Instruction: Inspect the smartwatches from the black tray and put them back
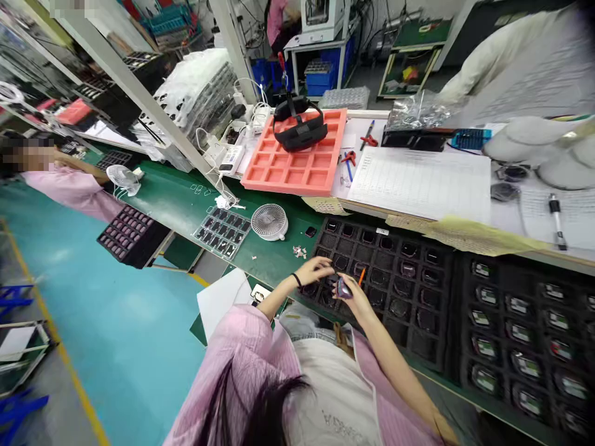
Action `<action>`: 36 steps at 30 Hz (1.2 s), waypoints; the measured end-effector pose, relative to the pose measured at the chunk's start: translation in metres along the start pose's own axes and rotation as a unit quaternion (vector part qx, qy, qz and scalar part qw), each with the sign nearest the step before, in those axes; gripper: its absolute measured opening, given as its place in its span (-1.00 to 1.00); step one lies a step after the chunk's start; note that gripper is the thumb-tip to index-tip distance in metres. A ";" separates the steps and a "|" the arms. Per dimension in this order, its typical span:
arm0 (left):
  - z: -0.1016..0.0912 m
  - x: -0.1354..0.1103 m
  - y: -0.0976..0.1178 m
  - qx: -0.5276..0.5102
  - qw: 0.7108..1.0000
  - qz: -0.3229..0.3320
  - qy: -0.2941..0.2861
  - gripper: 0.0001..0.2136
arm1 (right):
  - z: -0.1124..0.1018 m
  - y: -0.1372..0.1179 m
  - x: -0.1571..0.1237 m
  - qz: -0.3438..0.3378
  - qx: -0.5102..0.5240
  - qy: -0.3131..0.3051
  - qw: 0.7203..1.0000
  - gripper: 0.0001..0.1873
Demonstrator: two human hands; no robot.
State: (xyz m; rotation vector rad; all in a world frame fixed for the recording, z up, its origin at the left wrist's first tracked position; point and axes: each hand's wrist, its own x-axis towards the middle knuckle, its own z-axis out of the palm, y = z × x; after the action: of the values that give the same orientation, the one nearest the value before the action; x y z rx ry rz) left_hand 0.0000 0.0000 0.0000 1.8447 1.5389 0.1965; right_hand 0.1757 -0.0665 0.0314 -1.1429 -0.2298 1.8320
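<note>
My right hand (356,296) is closed round a small dark, rounded device casing (344,288) with a purplish sheen. An orange stick-like tool (361,276) juts up beside the fingers of that hand. Just to the left, my left hand (316,271) reaches toward the casing with its fingers apart and slightly bent; I see nothing held in it. Both hands are above the near left part of a black foam tray (395,325), whose pockets hold several dark rounded casings. Part of the tray is hidden under my hands.
A second black tray (499,396) holds casings with green parts. Left along the green bench are a small fan (269,222) and a clear tray of black pieces (223,232). An orange tray (292,176) and paper sheets (423,183) lie on the shelf. A person (74,192) sits far left.
</note>
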 end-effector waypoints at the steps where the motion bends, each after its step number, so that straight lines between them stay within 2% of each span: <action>1: -0.013 0.004 -0.011 0.016 0.999 -0.031 0.020 -0.77 | -0.001 -0.002 -0.001 0.000 0.017 -0.005 1.000 -0.61; 3: -0.032 0.013 -0.030 0.041 0.995 -0.077 0.044 -0.78 | -0.002 -0.006 -0.003 0.003 0.045 -0.013 0.999 -0.64; 5: -0.041 0.022 -0.043 0.054 0.993 -0.099 0.041 -0.78 | 0.001 -0.011 -0.004 0.008 0.064 -0.020 0.998 -0.66; 9: -0.032 0.038 -0.053 0.067 0.992 -0.108 0.005 -0.75 | 0.017 -0.018 -0.005 0.009 0.083 -0.009 0.996 -0.66; 13: -0.024 0.050 -0.056 0.061 0.991 -0.119 -0.016 -0.84 | 0.035 -0.021 -0.002 -0.014 0.092 0.012 0.996 -0.64; 19: -0.034 0.052 -0.052 0.013 0.993 -0.118 0.001 -0.83 | 0.057 -0.027 0.002 -0.052 0.098 0.014 0.994 -0.65; 23: -0.053 0.042 -0.027 -0.055 0.994 -0.083 0.043 -0.87 | 0.066 -0.032 -0.002 -0.092 0.103 0.017 0.990 -0.62; 27: -0.066 0.019 0.028 -0.150 0.985 -0.014 0.080 -0.80 | 0.074 -0.040 -0.009 -0.146 0.098 0.020 0.984 -0.62; 28: -0.068 0.011 0.044 -0.184 0.979 0.011 0.092 -0.79 | 0.077 -0.043 -0.010 -0.157 0.097 0.020 0.983 -0.62; 31: -0.070 -0.009 0.083 -0.313 0.933 0.093 0.150 -0.81 | 0.082 -0.051 -0.016 -0.187 0.089 0.018 0.978 -0.63; 33: -0.070 -0.019 0.098 -0.334 0.917 0.115 0.183 -0.83 | 0.084 -0.056 -0.020 -0.206 0.081 0.016 0.975 -0.64; 36: -0.071 -0.025 0.107 -0.325 0.912 0.114 0.221 -0.83 | 0.083 -0.060 -0.022 -0.226 0.068 0.009 0.972 -0.63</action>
State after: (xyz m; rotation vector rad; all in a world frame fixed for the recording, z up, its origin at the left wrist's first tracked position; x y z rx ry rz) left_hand 0.0403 0.0035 0.1239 1.4728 1.2958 1.1601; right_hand 0.1503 -0.0266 0.1253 -0.9203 -0.3201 1.4113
